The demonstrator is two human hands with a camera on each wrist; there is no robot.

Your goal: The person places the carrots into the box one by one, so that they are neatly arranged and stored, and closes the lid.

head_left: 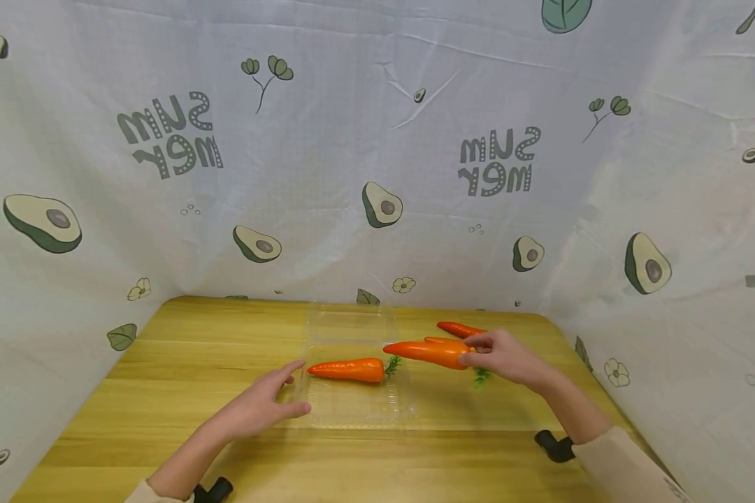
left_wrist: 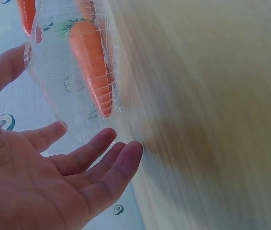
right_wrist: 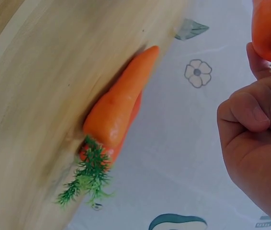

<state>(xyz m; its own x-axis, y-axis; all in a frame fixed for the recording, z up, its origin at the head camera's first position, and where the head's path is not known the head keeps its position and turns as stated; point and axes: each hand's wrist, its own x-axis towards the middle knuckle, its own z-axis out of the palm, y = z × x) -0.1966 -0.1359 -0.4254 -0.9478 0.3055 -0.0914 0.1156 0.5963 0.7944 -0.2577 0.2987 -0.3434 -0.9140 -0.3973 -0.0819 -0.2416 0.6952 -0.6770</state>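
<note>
My left hand (head_left: 261,405) is open at the left side of a clear plastic clamshell box (head_left: 352,406), thumb and fingers spread, fingertips right at its edge. Inside the box lies an orange toy carrot (head_left: 351,370) with a green leafy top, its tip toward that hand. To the box's right, my right hand (head_left: 503,356) pinches a second toy carrot (head_left: 430,353) by its thick end, tip pointing left over the box's right edge. Its leafy top hangs below the fingers. Two more carrots (right_wrist: 118,103) lie together on the table behind and right, partly hidden in the head view.
The box's lid (head_left: 350,323) is folded back flat toward the rear of the wooden table (head_left: 239,328). A white cloth (head_left: 327,140) printed with avocados hangs around the back and both sides. Black wrist fittings (head_left: 554,446) show at both forearms.
</note>
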